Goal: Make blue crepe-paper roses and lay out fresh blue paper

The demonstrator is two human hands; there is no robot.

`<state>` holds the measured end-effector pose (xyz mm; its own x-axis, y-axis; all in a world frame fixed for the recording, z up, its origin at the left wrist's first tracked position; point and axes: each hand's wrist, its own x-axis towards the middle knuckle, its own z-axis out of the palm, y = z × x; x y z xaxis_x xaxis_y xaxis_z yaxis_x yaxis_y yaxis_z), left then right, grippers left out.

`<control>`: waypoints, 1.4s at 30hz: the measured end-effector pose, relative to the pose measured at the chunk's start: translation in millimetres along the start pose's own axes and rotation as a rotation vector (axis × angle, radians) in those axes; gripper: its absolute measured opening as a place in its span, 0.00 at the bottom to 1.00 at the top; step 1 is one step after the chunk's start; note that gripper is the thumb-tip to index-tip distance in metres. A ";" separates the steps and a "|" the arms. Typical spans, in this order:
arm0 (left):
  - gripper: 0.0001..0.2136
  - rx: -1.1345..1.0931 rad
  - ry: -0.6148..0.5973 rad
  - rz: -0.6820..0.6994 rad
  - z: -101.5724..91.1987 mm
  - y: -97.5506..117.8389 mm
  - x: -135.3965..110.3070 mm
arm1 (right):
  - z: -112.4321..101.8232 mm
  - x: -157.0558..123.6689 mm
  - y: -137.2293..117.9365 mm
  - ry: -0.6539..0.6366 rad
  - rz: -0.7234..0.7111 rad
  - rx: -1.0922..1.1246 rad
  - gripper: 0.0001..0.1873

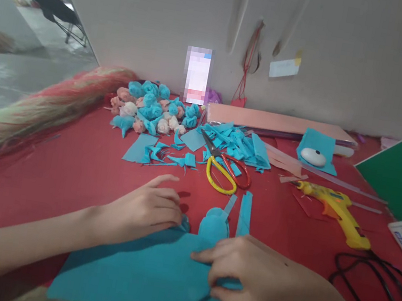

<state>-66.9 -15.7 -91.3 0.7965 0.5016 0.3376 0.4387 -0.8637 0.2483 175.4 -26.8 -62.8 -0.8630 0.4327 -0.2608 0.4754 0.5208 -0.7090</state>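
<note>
A large blue crepe-like sheet (pixel 141 274) lies flat near the front of the red table. My left hand (pixel 149 203) rests over its far edge with fingers stretched to the right; a small blue piece (pixel 184 225) shows beside its fingertips. On the sheet's right half is my right hand (pixel 245 276), index fingertip touching the sheet and thumb apart below it. Rounded blue cut pieces (pixel 214 225) sit at the sheet's far edge between the hands. Just beyond are blue strips (pixel 245 214) and scissors with yellow and red handles (pixel 222 172).
Blue, peach and white paper roses (pixel 154 109) are heaped at the back left, beside blue scraps (pixel 233 140). To the right lie a yellow glue gun (pixel 341 210), its black cable (pixel 369 271) and a white rounded device (pixel 313 156). A blurred phone screen (pixel 197 75) stands behind.
</note>
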 end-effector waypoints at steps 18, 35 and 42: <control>0.07 -0.070 -0.062 -0.095 -3.0 3.4 -0.4 | 1.5 -0.1 2.1 0.010 -0.011 0.016 0.07; 0.03 -0.442 0.001 -0.593 -22.5 12.2 17.5 | -5.7 4.1 0.6 0.317 -0.217 0.273 0.06; 0.04 -0.723 0.255 -0.545 -42.4 32.2 54.6 | -15.1 -2.8 -5.4 0.905 -0.154 0.721 0.04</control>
<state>-27.0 -14.0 -26.4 0.4042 0.8975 0.1761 0.2913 -0.3088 0.9054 177.8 -19.8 -48.4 -0.3283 0.9194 0.2166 -0.0824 0.2006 -0.9762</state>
